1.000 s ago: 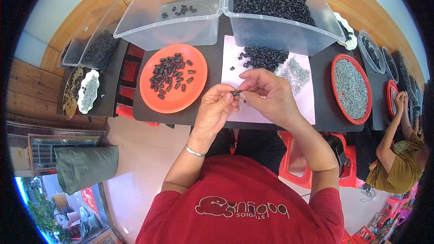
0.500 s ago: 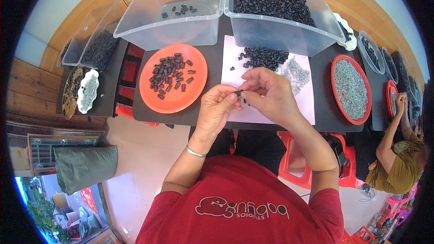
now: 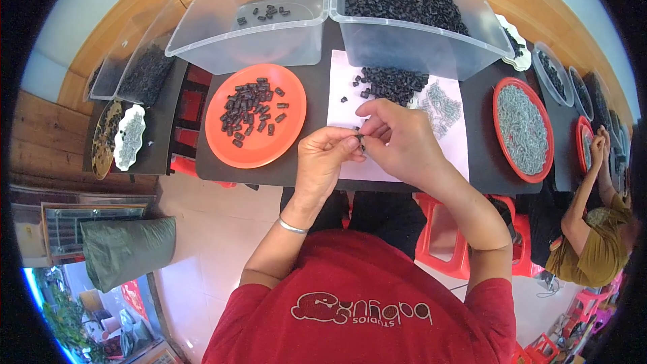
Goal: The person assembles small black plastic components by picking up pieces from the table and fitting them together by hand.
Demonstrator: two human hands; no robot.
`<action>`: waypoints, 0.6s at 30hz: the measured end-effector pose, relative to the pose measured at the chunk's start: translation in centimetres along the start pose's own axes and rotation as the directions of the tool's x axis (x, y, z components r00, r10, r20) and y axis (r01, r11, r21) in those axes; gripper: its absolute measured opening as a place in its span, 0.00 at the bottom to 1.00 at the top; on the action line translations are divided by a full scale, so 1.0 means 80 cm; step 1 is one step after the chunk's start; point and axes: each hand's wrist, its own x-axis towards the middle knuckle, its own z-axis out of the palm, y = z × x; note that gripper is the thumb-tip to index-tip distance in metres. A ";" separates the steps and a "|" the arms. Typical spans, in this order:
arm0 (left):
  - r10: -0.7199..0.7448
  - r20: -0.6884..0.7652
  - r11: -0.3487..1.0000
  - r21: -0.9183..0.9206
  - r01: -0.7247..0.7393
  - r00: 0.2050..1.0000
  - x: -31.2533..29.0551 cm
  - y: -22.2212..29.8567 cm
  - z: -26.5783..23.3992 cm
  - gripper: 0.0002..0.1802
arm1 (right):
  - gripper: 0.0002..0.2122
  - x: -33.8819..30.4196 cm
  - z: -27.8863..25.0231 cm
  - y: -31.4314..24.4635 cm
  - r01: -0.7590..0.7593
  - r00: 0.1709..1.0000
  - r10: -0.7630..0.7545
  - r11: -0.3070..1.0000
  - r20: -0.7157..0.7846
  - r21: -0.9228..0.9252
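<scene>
My left hand (image 3: 325, 153) and my right hand (image 3: 404, 140) meet above a pale pink sheet (image 3: 455, 156). Thumbs and fingertips of both pinch a small black plastic piece (image 3: 359, 135), mostly covered by the fingers. Just beyond my right hand lie a heap of small black plastic pieces (image 3: 391, 84) and a spread of thin silver screws (image 3: 441, 109). To the left, an orange plate (image 3: 282, 147) carries a pile of longer black cylindrical pieces (image 3: 246, 111).
Two clear plastic tubs stand at the back: the left tub (image 3: 249, 52) holds a few black pieces, the right tub (image 3: 421, 46) many. A red tray of silver screws (image 3: 522, 128) sits on the right. Farther right, a co-worker (image 3: 593, 243) works at the table.
The view has shifted slightly. My right fingers have turned a little around the black piece, and both hands stay pressed together at the same spot over the sheet.
</scene>
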 end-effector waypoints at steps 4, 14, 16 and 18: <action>0.015 -0.008 0.999 0.048 -0.014 1.000 0.000 -0.001 0.002 0.06 | 0.13 -0.005 0.002 -0.001 0.186 0.981 -0.193 0.973 -0.039 -0.140; -0.083 0.094 0.992 0.105 0.073 0.992 0.000 0.014 0.003 0.09 | 0.07 0.014 -0.032 0.017 0.407 0.887 -0.381 0.912 0.263 -0.051; -0.140 0.172 0.990 0.037 0.136 0.975 0.003 0.017 0.001 0.16 | 0.09 0.016 -0.030 0.025 0.267 0.908 -0.280 0.960 0.311 0.084; -0.166 0.161 0.986 0.040 0.162 0.973 0.005 0.018 0.004 0.20 | 0.11 0.020 -0.032 0.028 0.223 0.894 -0.249 0.968 0.371 0.114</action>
